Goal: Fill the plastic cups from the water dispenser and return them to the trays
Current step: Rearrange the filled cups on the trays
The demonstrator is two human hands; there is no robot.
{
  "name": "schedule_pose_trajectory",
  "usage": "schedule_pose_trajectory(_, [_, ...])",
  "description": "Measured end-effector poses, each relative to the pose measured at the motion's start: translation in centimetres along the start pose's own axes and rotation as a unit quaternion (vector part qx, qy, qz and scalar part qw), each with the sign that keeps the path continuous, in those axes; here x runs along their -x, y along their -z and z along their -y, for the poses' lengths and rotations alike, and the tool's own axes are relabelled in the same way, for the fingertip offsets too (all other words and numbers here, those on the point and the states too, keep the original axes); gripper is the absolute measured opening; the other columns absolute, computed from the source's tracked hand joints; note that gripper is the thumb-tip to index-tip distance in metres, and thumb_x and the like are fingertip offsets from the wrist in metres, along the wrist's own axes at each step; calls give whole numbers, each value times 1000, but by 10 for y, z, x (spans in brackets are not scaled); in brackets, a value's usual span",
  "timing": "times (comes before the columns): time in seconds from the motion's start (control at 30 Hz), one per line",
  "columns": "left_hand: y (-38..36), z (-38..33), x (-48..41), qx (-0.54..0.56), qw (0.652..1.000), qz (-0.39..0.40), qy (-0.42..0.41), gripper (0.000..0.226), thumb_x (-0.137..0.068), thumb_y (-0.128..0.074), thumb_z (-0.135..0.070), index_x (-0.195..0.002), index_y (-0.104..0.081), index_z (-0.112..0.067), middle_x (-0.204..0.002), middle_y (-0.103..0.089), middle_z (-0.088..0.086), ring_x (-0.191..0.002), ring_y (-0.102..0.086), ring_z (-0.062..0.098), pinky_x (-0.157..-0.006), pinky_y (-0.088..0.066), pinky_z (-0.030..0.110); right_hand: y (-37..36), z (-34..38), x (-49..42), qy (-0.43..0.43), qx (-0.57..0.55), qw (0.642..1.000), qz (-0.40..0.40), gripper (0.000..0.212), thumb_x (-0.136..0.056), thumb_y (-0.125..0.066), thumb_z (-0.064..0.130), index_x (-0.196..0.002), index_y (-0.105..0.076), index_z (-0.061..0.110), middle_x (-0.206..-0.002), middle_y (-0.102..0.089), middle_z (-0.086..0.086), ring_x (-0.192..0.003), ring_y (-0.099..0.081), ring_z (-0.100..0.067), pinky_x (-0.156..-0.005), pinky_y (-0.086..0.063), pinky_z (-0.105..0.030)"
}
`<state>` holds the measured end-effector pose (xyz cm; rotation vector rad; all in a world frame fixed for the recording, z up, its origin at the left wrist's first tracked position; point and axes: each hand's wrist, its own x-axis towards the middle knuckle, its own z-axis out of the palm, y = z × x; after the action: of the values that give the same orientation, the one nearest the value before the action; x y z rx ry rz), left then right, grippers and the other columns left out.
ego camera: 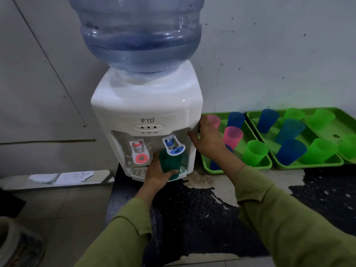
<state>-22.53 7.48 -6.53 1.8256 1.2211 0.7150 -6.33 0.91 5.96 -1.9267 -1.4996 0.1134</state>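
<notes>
A white water dispenser (148, 112) with a big blue bottle (138, 33) stands on the counter. My left hand (157, 174) grips a dark green cup (170, 163) and holds it up against the blue tap lever (174, 148). My right hand (207, 138) rests flat with straight fingers on the dispenser's right side. To the right lie two green trays. The near tray (266, 163) holds pink, blue and green cups, among them a pink cup (233, 135). The far tray (336, 161) holds several blue and green cups.
A red tap lever (140, 153) sits left of the blue one, above the drip tray (137, 173). The dark counter (192, 209) is worn with pale patches. Papers (61, 177) lie on a ledge at the left. A wall stands close behind.
</notes>
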Motion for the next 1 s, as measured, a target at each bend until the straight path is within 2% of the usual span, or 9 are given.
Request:
schedule_pose_trajectory(0.17, [0, 0, -1, 12, 1000, 4, 5, 87, -57, -88, -19, -128, -39, -9, -130, -53, 8, -119, -52, 21, -101, -42, 32, 1, 1, 0, -4, -9, 1000, 2, 45, -89, -58, 25, -120, -38, -1, -104, -58, -19, -91, -57, -33, -70, -45, -38])
schedule_pose_trajectory(0.3, [-1, 1, 0, 3, 1000, -2, 3, 88, -57, -88, -20, -130, -39, -10, -132, -52, 7, -120, -51, 20, -98, -37, 23, 0, 0, 0, -15, -24, 1000, 6, 46, -88, -59, 25, -121, -38, 1, -104, -58, -18, -93, -57, -31, -71, -45, -37])
schedule_pose_trajectory(0.43, [-1, 1, -1, 2, 1000, -1, 3, 90, -58, -88, -21, -131, -38, -10, -134, -51, 7, -122, -49, 21, -101, -37, 26, -1, -2, 0, -18, -32, 999, 4, 46, -88, -60, 26, -121, -38, 2, -105, -59, -16, -94, -57, -31, -70, -43, -33])
schedule_pose_trajectory(0.57, [-1, 0, 0, -2, 1000, -2, 8, 89, -58, -88, -22, -130, -38, -11, -133, -52, 6, -121, -50, 21, -98, -36, 23, 4, 0, -2, -54, -38, 998, 20, 47, -86, -64, 30, -119, -41, 5, -110, -60, -14, -98, -59, -29, -79, -51, -44])
schedule_pose_trajectory(0.7, [1, 0, 1, 0, 1000, 3, 7, 86, -59, -87, -22, -129, -38, -11, -131, -52, 7, -120, -51, 22, -96, -38, 24, 7, 3, 0, -90, -30, 995, 10, 41, -84, -64, 33, -107, -49, 3, -95, -62, -8, -83, -58, -21, -67, -46, -34])
schedule_pose_trajectory(0.8, [2, -2, 2, 12, 1000, 3, 5, 86, -59, -87, -19, -129, -38, -10, -131, -53, 7, -119, -51, 22, -98, -39, 28, 12, 9, 5, -121, -47, 988, 85, 40, -90, -54, 42, -87, -61, 2, -77, -68, -10, -66, -64, -24, -65, -55, -40])
schedule_pose_trajectory(0.87, [2, -3, 3, 13, 1000, 4, 3, 86, -59, -87, -17, -129, -38, -9, -131, -53, 9, -119, -51, 23, -99, -41, 31, 13, 17, 7, -160, -90, 970, 159, 49, -92, -49, 47, -83, -64, 1, -71, -69, -8, -53, -61, -19, -60, -56, -35])
schedule_pose_trajectory(0.93, [2, -4, 4, 19, 1000, 6, 0, 85, -60, -86, -13, -130, -37, -6, -131, -52, 11, -120, -50, 25, -101, -41, 35, 10, 23, 8, -184, -123, 953, 206, 45, -89, -54, 45, -80, -63, 2, -67, -65, -5, -45, -52, -14, -48, -48, -25])
schedule_pose_trajectory(1.0, [2, -6, 5, 17, 1000, 5, 1, 83, -62, -85, -11, -130, -38, -4, -131, -52, 13, -120, -50, 26, -100, -41, 34, 5, 25, 7, -183, -124, 949, 225, 34, -87, -61, 35, -77, -60, 2, -65, -56, -8, -48, -45, -15, -45, -39, -24])
